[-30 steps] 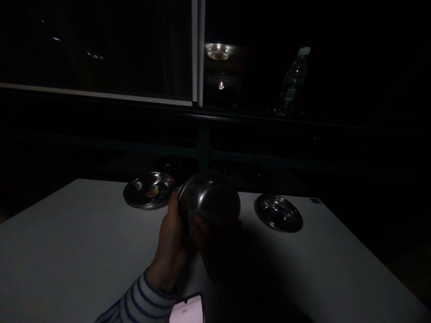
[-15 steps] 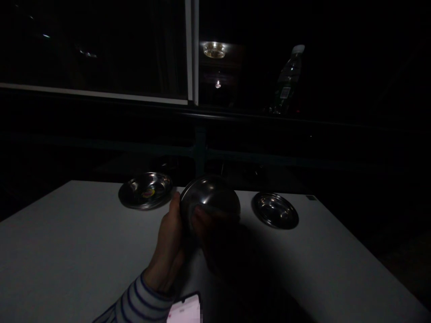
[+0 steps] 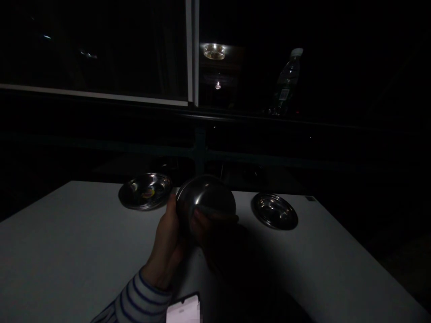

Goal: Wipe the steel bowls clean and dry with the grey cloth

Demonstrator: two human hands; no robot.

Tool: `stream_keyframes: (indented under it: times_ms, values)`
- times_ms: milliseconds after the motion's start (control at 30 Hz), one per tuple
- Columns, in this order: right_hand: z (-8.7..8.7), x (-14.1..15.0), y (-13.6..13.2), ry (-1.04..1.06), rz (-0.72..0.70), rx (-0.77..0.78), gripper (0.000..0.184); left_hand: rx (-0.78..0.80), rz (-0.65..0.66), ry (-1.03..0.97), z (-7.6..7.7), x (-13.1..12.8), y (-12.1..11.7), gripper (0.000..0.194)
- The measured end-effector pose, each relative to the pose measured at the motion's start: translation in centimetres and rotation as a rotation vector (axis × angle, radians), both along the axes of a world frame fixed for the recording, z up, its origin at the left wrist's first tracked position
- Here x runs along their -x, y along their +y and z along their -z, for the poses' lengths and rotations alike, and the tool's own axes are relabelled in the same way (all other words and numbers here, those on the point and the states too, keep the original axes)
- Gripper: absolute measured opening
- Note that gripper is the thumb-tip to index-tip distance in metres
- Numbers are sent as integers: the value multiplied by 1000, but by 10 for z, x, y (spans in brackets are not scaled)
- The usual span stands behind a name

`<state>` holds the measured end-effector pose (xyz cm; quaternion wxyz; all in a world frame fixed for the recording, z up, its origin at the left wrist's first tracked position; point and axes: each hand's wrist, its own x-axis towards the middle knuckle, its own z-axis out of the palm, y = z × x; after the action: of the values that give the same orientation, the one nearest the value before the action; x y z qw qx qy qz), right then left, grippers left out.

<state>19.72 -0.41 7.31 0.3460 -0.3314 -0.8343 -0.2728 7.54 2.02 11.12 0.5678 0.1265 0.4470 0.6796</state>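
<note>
A shiny stainless-steel bowl [image 3: 210, 193] is tilted up above the middle of the white table, its rounded outer side toward me. My left hand [image 3: 167, 237], in a striped sleeve, grips its left edge with the thumb up along the rim. Deep in shadow, my right hand [image 3: 215, 233] presses curled fingers against the bowl's outer side. Whether a thin cloth lies under those fingers is too dark to make out. A stack of steel dishes [image 3: 134, 197] with a yellow sticker inside sits left of the bowl. More stacked steel dishes [image 3: 275, 211] lie to the right.
A phone [image 3: 183, 309] with a lit screen is at the near edge of the white table [image 3: 84, 251]. Beyond the table are a dark railing and a window frame [image 3: 192, 54]. A clear plastic bottle [image 3: 288, 80] stands at the back right.
The bowl and both hands have shifted slightly to the left. My right hand's fingers have moved a little over the bowl's surface. The stacked dishes have stayed put.
</note>
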Motion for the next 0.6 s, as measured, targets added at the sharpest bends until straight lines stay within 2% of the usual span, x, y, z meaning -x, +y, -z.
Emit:
stream_keyframes:
  times_ms: [167,233,367,600]
  values:
    - [3,0,0,-29,9,-41,34,-112,-82,-56,-11,13,3,23]
    - [2,0,0,-33,27,-19,34,-150,-83,-68,-11,16,5,23]
    - [-1,-1,-3,-20,39,-10,37,-120,-65,-115,-7,17,8,25]
    - [-19,-34,14,91,39,9,38,-126,1,-123,-12,15,7,27]
